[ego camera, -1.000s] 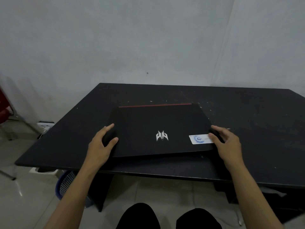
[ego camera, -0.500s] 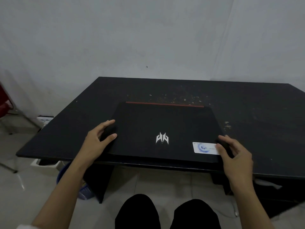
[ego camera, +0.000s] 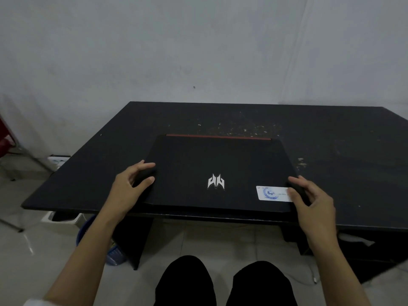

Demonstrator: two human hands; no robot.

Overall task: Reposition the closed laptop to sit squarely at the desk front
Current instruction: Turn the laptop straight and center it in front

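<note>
Closed laptop lying long axis parallel to worktop front, hinge facing wall; left hand and right hand gripping its side edges.

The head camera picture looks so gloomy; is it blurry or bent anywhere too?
Head view: dim, flat light, so the black laptop nearly merges with the black desk; only its silver logo and white sticker stand out. Wide-angle lens bows the desk edges. No glare; slightly soft.

The closed black laptop lies on the black wooden desk at its front edge. The left hand sits at the laptop's left side, the right hand at its right. A blue mesh bin stands under the desk, left of the laptop.
</note>
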